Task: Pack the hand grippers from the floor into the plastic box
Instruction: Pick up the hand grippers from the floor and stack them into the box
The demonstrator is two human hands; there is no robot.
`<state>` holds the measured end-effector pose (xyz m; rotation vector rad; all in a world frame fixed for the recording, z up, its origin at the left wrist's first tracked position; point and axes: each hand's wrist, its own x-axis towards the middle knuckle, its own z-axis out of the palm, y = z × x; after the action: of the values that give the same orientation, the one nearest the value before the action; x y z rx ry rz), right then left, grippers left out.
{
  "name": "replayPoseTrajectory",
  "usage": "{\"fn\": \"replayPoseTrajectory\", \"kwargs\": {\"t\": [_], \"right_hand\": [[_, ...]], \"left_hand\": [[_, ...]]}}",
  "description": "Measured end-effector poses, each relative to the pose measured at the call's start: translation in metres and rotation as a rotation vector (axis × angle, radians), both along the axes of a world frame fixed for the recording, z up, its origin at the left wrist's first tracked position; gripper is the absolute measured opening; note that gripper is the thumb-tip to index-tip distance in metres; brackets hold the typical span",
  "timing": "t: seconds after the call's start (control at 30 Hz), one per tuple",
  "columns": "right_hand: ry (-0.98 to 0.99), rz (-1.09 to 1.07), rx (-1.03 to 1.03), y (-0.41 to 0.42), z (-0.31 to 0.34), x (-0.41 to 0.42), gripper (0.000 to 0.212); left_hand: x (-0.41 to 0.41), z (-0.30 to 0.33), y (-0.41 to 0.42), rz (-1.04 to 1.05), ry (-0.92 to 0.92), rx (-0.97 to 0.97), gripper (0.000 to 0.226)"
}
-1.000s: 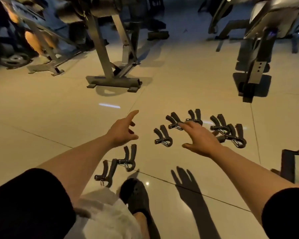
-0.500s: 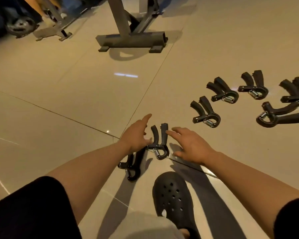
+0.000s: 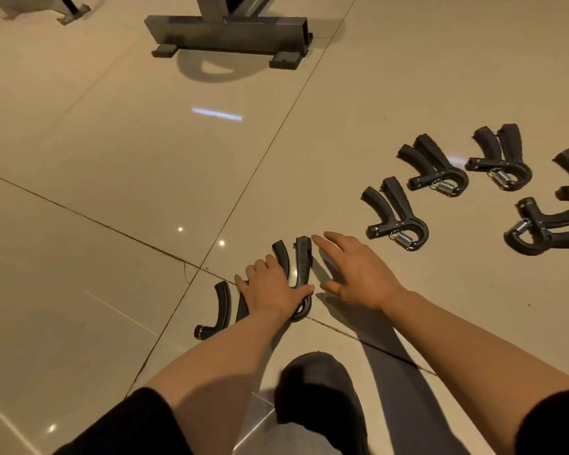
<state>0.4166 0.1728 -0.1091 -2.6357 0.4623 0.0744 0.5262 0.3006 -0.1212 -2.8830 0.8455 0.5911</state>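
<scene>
On the tiled floor, the left hand [image 3: 270, 290] curls onto the nearest hand gripper [image 3: 301, 274], grip half-closed; the right hand [image 3: 355, 274] hovers spread. Smooth handles may slip.

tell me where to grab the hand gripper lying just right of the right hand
Take the hand gripper by its two handles, coming from above with the right hand. They splay up and left, clear of the spring and loop end.

A grey metal machine base [image 3: 227, 27] stands on the glossy tiled floor [image 3: 96, 159].
</scene>
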Motion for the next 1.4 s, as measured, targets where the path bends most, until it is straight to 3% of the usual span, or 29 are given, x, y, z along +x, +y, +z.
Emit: {"fn": "replayPoseTrajectory", "kwargs": {"t": [0.2,0.47,0.63,0.93,1.1,1.17,1.27,1.4], "right_hand": [[-0.033,-0.064,-0.007,-0.015,-0.001,-0.010,0.084],[-0.097,-0.082,-0.103,-0.037,0.025,-0.036,0.093],[-0.159,-0.146,-0.176,-0.064,0.082,-0.081,0.095],[-0.332,-0.331,-0.524,-0.086,0.227,-0.218,0.058],[-0.365,-0.519,-0.692,-0.081,0.297,-0.330,0.068],[-0.379,-0.593,-0.744,-0.076,0.319,-0.378,0.068],[-0.406,-0.726,-0.788,-0.069,0.338,-0.451,0.069],[-0.447,-0.922,-0.807,-0.066,0.335,-0.527,0.067]], "left_hand": [[0.002,0.000,-0.017,-0.043,-0.027,0.026,0.062],[-0.009,0.035,-0.048,-0.567,-0.114,-0.207,0.062],[-0.040,0.104,-0.093,-0.895,-0.253,-0.277,0.079],[-0.145,0.231,-0.151,-1.253,-0.507,-0.649,0.084],[-0.236,0.300,-0.181,-1.424,-0.601,-0.862,0.076],[-0.280,0.323,-0.192,-1.432,-0.574,-0.919,0.077],[-0.351,0.346,-0.203,-1.418,-0.391,-1.050,0.082],[-0.434,0.344,-0.211,-1.182,0.114,-1.070,0.090]]}}
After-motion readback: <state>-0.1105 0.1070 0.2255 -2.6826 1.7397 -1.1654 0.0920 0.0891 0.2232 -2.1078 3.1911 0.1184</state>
